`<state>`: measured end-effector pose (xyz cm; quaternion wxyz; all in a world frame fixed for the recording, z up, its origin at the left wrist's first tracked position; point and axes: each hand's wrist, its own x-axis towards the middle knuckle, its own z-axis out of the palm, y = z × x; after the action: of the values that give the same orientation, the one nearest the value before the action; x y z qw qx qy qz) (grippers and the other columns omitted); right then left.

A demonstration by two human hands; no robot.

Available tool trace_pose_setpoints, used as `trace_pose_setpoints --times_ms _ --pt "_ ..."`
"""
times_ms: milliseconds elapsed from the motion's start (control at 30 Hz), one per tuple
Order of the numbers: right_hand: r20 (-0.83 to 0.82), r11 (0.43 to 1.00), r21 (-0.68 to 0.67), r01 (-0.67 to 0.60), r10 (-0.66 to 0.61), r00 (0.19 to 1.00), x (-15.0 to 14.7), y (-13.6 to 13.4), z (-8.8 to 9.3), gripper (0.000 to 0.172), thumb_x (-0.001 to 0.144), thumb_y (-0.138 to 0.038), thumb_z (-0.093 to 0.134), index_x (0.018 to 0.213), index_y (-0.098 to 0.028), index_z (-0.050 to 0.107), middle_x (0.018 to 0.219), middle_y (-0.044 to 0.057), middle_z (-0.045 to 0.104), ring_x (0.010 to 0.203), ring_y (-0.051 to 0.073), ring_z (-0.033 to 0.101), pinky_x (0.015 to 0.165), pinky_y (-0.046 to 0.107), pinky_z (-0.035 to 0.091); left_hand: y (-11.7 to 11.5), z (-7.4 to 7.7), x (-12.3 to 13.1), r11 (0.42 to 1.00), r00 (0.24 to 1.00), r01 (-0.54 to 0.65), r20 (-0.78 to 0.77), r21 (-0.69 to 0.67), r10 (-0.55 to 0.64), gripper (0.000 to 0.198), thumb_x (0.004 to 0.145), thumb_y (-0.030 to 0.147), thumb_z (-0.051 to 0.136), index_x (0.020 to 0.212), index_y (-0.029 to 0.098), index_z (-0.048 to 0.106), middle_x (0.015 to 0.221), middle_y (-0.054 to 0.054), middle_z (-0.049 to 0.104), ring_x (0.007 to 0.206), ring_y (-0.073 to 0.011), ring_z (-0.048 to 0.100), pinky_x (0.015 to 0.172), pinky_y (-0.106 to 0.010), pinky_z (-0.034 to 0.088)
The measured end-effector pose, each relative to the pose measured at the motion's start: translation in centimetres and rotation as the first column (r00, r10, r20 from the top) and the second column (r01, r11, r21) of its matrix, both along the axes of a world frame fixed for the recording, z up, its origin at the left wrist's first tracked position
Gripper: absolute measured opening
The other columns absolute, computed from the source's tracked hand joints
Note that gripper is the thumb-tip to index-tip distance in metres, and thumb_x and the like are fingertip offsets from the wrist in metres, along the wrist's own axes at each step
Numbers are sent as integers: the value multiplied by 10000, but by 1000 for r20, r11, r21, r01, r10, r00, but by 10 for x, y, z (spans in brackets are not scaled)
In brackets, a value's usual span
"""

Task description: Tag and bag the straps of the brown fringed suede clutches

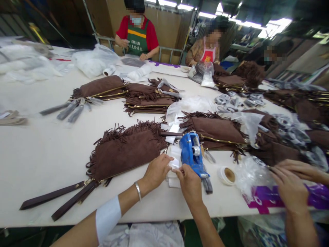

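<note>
My left hand (158, 168), with a silver bangle at the wrist, has its fingers closed on a thin white sheet (175, 154). From the other side, my right hand (189, 181) pinches the same sheet near its lower end. Whether the sheet is paper or plastic I cannot tell. More white pieces (174, 183) lie under my fingertips. Just beyond my right hand stands a blue tape dispenser (188, 152). Left of my hands lies a brown fringed bag (127, 154) with its wrist straps stretched toward the lower left.
More brown bags (218, 129) with gold zips lie to the right and in stacks (149, 99) farther back. A tape roll (227, 175) sits near a co-worker's hands (293, 185), which handle clear plastic. Two people (138, 37) work across the table (59, 147). Plastic bags (95, 60) are heaped at far left.
</note>
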<state>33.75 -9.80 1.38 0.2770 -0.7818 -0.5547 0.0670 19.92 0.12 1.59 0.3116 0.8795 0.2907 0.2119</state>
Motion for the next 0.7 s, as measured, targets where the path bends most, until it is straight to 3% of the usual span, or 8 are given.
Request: trace_pose_setpoints --times_ms 167,333,467,600,700 --pt "-42 999 -43 24 -25 999 1 0 3 341 979 -400 378 734 -195 500 725 39 609 620 153 546 604 257 355 -3 -17 10 999 998 -37 -41 -14 37 342 834 136 589 1162 221 548 1121 -60 540 1021 -216 545 890 -354 472" --pt "-60 998 -69 14 -18 998 1 -2 8 283 988 -338 367 839 -188 554 814 53 641 712 167 591 624 248 376 -4 -14 6 999 999 -39 -10 -1 39 378 845 214 604 1216 228 534 1249 -89 471 1116 -241 490 968 -402 432" --pt "58 998 -60 -11 14 998 0 -6 10 237 984 -298 385 919 -193 587 881 53 646 730 161 599 589 250 344 -5 -17 10 999 1000 25 17 -42 -25 352 853 182 581 1199 243 563 1300 -79 446 1094 -220 505 977 -383 435" --pt "205 994 -90 -57 74 976 -2 -10 7 212 979 -258 403 895 -205 591 817 32 627 612 140 553 533 269 285 -6 -27 22 996 1000 -21 20 -89 23 408 821 75 543 1192 241 572 1317 -66 437 1041 -196 529 946 -358 461" --pt "252 987 -120 -110 138 958 0 -13 2 190 963 -178 413 853 -204 566 772 21 601 630 144 551 558 275 289 -4 -32 30 995 999 -35 14 -94 37 480 766 9 527 1184 237 579 1305 -60 442 1032 -195 525 934 -358 467"
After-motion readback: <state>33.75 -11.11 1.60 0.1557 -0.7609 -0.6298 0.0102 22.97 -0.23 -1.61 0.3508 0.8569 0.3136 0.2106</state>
